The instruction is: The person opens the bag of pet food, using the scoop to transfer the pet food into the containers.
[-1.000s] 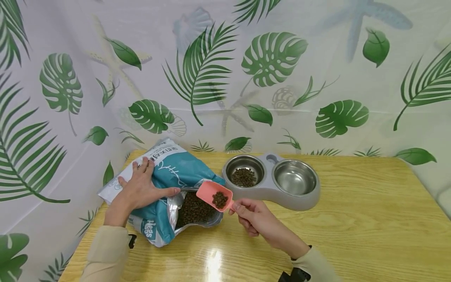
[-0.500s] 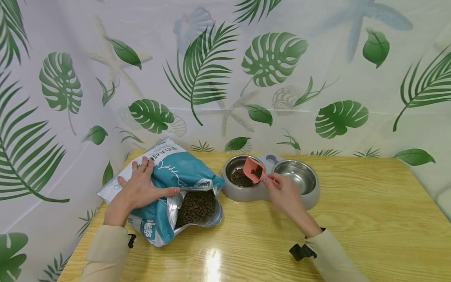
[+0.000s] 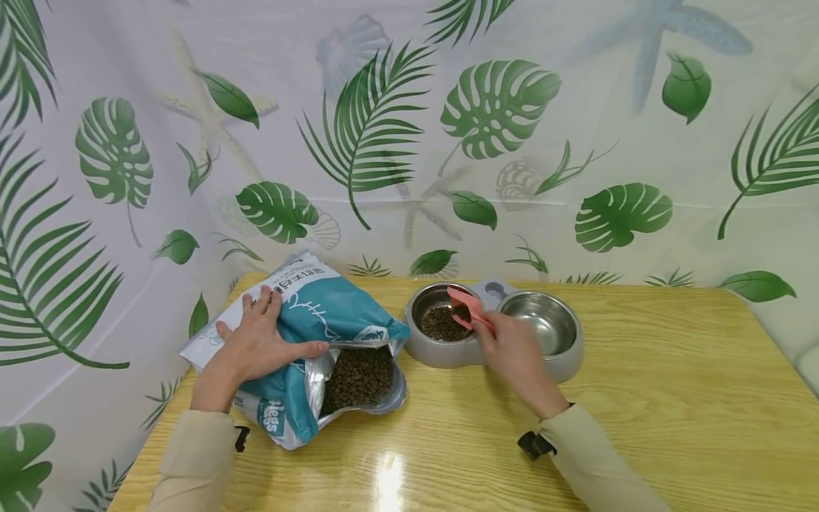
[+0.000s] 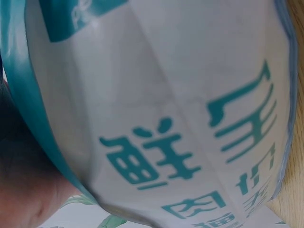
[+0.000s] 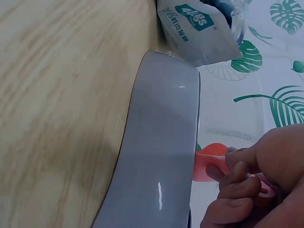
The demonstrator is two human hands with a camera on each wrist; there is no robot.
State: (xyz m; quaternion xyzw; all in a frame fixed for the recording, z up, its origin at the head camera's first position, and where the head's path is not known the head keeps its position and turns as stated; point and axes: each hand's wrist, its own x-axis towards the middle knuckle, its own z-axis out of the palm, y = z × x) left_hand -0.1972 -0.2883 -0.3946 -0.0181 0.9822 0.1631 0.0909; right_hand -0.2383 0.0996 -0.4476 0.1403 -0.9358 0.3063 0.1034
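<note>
My right hand (image 3: 515, 348) grips the handle of a pink scoop (image 3: 466, 306), which is tipped on its side over the left steel bowl (image 3: 419, 302). Brown kibble (image 3: 441, 324) lies in that bowl. In the right wrist view the fingers (image 5: 237, 190) curl round the scoop's handle beside the grey stand (image 5: 161, 133). My left hand (image 3: 256, 345) rests spread on a teal and white pet food bag (image 3: 339, 302), its thumb along the top edge of the mouth. The bag lies on its side, its mouth gaping and full of kibble.
The right steel bowl (image 3: 540, 320) sits in the same grey double stand and holds no kibble. A wooden table (image 3: 652, 398) bears everything. Behind it hangs a leaf-patterned cloth (image 3: 397, 142).
The scoop with kibble has moved from over the bag's mouth to over the left bowl, then tipped sideways. My left hand and the bag have stayed put.
</note>
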